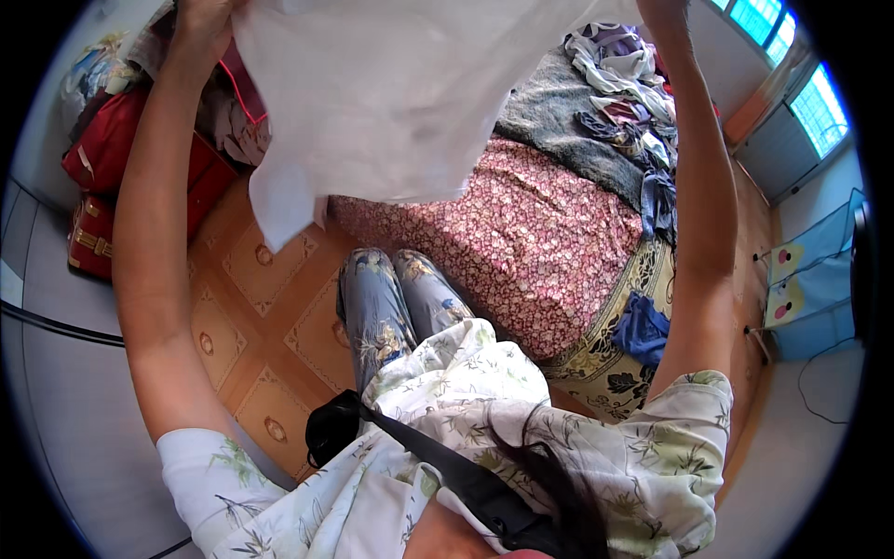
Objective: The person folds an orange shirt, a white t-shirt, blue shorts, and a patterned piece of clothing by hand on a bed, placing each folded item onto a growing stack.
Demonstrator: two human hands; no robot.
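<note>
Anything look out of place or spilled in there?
A crumpled blue garment lies by itself on the yellow-and-black patterned cloth, apart from the clothes heap, so it looks stray. I see no spill.

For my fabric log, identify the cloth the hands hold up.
The white cloth, raised between the left hand and right hand; the red floral cloth and dark grey cloth lie spread out.
</note>
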